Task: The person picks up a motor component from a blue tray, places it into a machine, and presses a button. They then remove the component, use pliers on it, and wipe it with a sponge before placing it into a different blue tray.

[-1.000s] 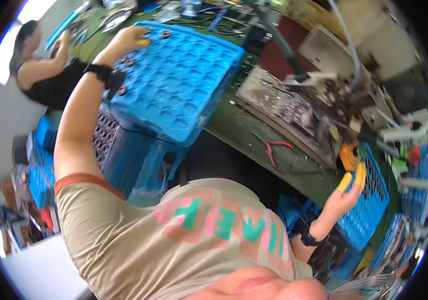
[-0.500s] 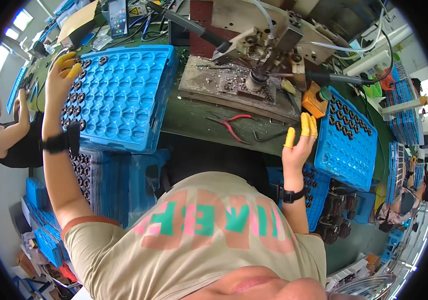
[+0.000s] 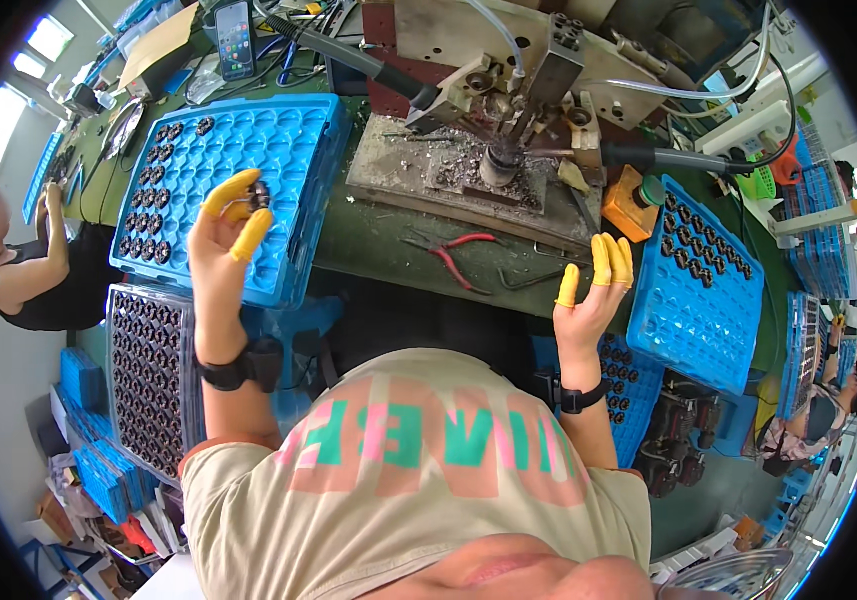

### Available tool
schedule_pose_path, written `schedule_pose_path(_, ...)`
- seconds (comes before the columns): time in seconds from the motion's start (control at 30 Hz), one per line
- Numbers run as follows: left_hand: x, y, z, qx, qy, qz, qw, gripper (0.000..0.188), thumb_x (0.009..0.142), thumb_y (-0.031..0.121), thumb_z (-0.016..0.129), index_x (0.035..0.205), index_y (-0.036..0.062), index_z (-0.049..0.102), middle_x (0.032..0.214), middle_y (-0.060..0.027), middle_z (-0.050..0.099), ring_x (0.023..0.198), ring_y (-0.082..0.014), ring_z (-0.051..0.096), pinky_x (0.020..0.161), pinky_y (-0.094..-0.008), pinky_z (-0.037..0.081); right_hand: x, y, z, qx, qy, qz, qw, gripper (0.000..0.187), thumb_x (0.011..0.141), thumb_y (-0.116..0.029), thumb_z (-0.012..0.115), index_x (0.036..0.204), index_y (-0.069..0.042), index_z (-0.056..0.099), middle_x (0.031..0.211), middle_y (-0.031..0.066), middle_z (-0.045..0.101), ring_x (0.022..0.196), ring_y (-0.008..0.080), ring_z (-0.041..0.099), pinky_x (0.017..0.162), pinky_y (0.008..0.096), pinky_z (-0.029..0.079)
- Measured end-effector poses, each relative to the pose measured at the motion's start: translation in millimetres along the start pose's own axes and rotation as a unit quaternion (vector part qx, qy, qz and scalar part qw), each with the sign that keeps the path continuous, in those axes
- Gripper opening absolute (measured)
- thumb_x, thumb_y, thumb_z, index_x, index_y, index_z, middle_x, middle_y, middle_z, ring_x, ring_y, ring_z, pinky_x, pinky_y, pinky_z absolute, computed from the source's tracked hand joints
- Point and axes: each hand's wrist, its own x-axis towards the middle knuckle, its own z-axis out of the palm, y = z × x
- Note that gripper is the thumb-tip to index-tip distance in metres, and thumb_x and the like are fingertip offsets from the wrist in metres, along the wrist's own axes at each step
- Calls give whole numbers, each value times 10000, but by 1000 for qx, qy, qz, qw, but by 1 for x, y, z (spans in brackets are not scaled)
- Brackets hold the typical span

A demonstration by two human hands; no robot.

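My left hand (image 3: 217,245), with yellow finger cots, is raised over the blue tray on the left (image 3: 294,135). Pinched between its fingertips is a small dark ring-shaped part (image 3: 261,195). Similar parts fill several cells along that tray's left side. My right hand (image 3: 589,300), also in yellow finger cots, has its fingers apart and nothing in them. It hovers by the front right corner of the machine's metal base (image 3: 389,180). An orange block-shaped container with a green top (image 3: 631,205) stands just beyond it.
The machine's round fixture (image 3: 499,165) is ringed with metal chips. Red-handled pliers (image 3: 449,262) and a hex key (image 3: 529,280) lie before the base. Another blue tray (image 3: 694,325), partly filled, stands right. A phone (image 3: 235,40) stands at back left. A person (image 3: 34,260) sits far left.
My left hand has moved right from the tray's left edge, and a dark ring-shaped part now shows in its fingers. My right hand has barely shifted.
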Motion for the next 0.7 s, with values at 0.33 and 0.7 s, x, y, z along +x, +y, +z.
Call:
schedule_pose_path(0.33, 14, -8, 40, 198, -44, 110, 973, 420, 733, -2, 789, 1133, 41, 672, 994, -40, 585, 833, -121, 565, 750, -242, 478, 2, 0, 1, -26, -12, -6, 1000, 432, 886, -128, 633, 1292, -14, 538, 1300, 166, 526, 1261, 402, 446, 1065, 498, 328)
schedule_pose_path(0.7, 12, -6, 38, 287, -60, 114, 949, 476, 695, -1, 802, 1148, 8, 656, 978, -42, 565, 850, -142, 541, 767, -255, 451, 61, -29, 7, 175, -62, 67, 980, 296, 840, -156, 720, 1112, -55, 662, 1058, 82, 676, 1055, 288, 574, 969, 389, 374)
